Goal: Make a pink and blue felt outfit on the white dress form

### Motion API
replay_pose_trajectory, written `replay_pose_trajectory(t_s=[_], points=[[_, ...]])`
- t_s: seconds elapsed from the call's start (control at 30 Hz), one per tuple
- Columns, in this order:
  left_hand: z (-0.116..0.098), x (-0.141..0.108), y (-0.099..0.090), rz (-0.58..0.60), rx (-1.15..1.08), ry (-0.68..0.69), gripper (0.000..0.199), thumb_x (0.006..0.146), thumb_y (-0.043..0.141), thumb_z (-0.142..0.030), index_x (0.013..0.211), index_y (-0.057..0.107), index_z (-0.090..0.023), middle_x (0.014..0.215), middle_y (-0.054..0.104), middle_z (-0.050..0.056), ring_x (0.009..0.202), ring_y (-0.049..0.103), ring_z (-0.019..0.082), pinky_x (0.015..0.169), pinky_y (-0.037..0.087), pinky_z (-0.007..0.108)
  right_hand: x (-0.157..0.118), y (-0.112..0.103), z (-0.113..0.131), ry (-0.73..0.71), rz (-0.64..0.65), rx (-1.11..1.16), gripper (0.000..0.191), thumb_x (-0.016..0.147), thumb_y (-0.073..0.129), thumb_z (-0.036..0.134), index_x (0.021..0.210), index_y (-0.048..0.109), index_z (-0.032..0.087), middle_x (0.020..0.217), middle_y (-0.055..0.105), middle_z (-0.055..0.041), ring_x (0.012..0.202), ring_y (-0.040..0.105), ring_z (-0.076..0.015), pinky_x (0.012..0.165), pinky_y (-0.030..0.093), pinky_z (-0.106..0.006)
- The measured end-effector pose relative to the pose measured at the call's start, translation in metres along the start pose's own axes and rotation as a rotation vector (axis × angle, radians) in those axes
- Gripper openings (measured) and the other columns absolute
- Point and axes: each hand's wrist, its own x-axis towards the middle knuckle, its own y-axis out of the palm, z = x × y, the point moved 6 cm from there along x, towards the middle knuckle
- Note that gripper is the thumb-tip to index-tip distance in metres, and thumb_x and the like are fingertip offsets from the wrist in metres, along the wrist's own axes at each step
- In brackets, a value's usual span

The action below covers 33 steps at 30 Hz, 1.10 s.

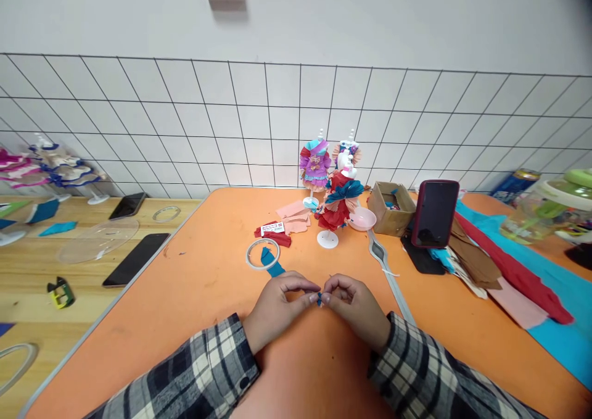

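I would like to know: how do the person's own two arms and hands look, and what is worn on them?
The left sleeve and right sleeve are long, in black, grey and off-white plaid. A round dark button shows near the left cuff's edge. The left hand and right hand wear no gloves.
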Motion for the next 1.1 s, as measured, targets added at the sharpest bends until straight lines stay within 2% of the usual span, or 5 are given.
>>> replay_pose_trajectory(t_s=[0.13,0.37,0.63,0.83,1.1], points=[[-0.001,-0.001,0.001,-0.023,-0.023,0.018,0.017,0.078,0.068,-0.032,0.072,0.072,-0.017,0.077,0.07,0.007,0.077,0.064,0.019,0.076,0.049,0.029,-0.001,0.004,0.0,0.019,0.008,0.054,0.022,0.076,0.066,0.04,0.076,0.057,0.019,0.053,0.047,0.0064,0.046,0.036,-0.0071,0.044,0.026,-0.02],[0.017,-0.002,0.003,-0.081,-0.187,-0.182,0.022,0.074,0.07,-0.037,0.077,0.068,-0.015,0.078,0.07,0.006,0.076,0.063,0.019,0.075,0.049,0.029,-0.001,0.005,-0.009,0.125,-0.023,0.254,0.033,0.076,0.062,0.051,0.079,0.05,0.021,0.048,0.045,0.0096,0.036,0.037,-0.0072,0.034,0.029,-0.018],[0.009,-0.001,0.006,-0.032,-0.202,-0.096,0.023,0.073,0.071,-0.039,0.072,0.068,-0.016,0.078,0.066,0.006,0.075,0.062,0.018,0.075,0.049,0.029,-0.002,0.008,0.0,0.105,-0.002,0.181,0.029,0.075,0.064,0.046,0.077,0.052,0.02,0.053,0.048,0.0082,0.037,0.036,-0.0051,0.035,0.027,-0.018],[0.015,-0.003,0.007,-0.096,-0.205,-0.173,0.02,0.073,0.07,-0.035,0.075,0.066,-0.016,0.077,0.067,0.004,0.074,0.061,0.018,0.073,0.048,0.028,-0.002,0.013,-0.009,0.171,-0.035,0.294,0.028,0.077,0.06,0.047,0.079,0.05,0.021,0.049,0.046,0.0096,0.037,0.04,-0.0067,0.035,0.032,-0.017],[0.016,-0.001,0.005,-0.068,-0.182,-0.161,0.019,0.075,0.066,-0.035,0.076,0.065,-0.016,0.079,0.066,0.005,0.077,0.061,0.018,0.075,0.048,0.029,-0.002,0.011,-0.009,0.176,-0.052,0.389,0.043,0.073,0.064,0.048,0.105,0.055,0.021,0.079,0.055,0.0031,0.046,0.048,-0.0067,0.033,0.036,-0.017]])
